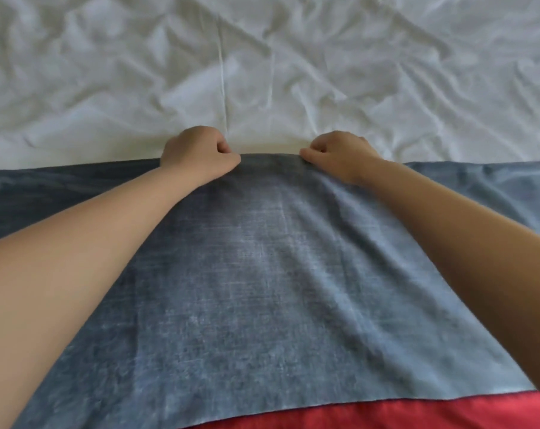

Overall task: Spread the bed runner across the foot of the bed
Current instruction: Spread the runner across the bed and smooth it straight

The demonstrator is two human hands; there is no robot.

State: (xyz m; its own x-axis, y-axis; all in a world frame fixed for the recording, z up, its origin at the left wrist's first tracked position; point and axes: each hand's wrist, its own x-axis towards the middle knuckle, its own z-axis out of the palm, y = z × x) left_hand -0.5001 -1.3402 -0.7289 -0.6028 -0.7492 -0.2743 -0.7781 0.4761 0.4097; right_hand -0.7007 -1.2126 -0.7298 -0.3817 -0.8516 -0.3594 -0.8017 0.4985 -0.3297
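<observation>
The bed runner (262, 274) is matt blue-grey woven cloth with a faded, slightly rough, denim-like weave. The bed sheet (293, 57) is thin white cloth, matt and heavily creased. The red fabric (417, 413) looks smooth and matt.

Item: one person, seen as two arms.
Left hand (197, 154): bare; wrist and forearm bare as far as the picture's edge.
Right hand (343, 154): likewise bare; wrist and forearm uncovered.
Fingers (223, 146): bare; nails too blurred to tell.
</observation>
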